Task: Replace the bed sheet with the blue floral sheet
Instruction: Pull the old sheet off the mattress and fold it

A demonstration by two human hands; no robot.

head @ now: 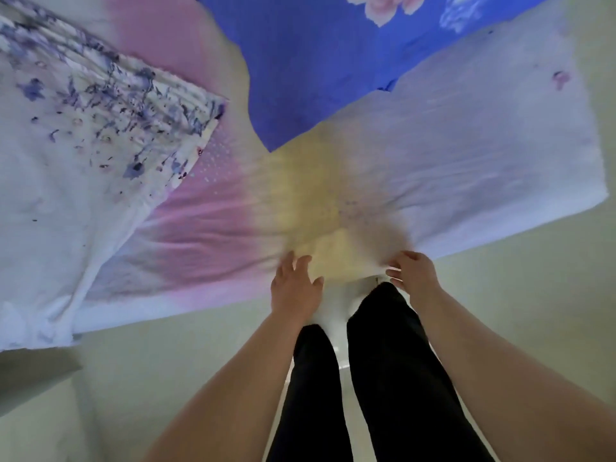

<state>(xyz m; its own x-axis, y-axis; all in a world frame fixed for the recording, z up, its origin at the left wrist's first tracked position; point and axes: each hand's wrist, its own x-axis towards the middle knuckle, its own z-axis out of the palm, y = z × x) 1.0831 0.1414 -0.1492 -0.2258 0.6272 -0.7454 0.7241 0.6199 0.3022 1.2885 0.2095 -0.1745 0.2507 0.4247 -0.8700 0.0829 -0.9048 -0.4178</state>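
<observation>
A pastel sheet (450,145), pink, yellow and pale lilac, covers the bed and is bunched into folds at its near edge. My right hand (413,270) pinches that edge, fingers curled round the fabric. My left hand (295,285) lies spread on the sheet's edge beside it, fingers straight. The blue floral sheet (316,68) with pink flowers lies farther back on the bed, one corner pointing toward me.
A white cover with a purple flower print (83,135) lies crumpled on the left part of the bed. My legs in black trousers (383,378) stand against the bed. Pale floor (166,361) runs along the near side. A grey object (30,378) sits at the lower left.
</observation>
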